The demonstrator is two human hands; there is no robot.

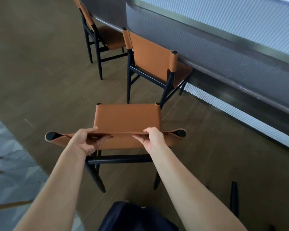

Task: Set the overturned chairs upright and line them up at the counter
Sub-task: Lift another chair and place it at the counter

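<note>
Diffuse daylight, brightest at upper right on the pale ribbed panel (240, 19) (nearly blown out at the corner). Counter (207, 52) top carries a dull sheen. Floor (32, 64) dim, shadows soft and faint. Sharpest at centre, on the held chair (127, 119). Left edge smeared, bottom edge blurred. Counter line bowed by the wide lens.

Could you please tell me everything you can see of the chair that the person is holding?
The held chair is upright, seen from behind and above. Its seat and sling backrest look like tan leather; the frame, with round posts, a rear rail and tapered legs, is black. The left hand and right hand grip the backrest's top edge. It is short of the counter, behind another chair; whether its feet touch the floor is unclear.
</note>
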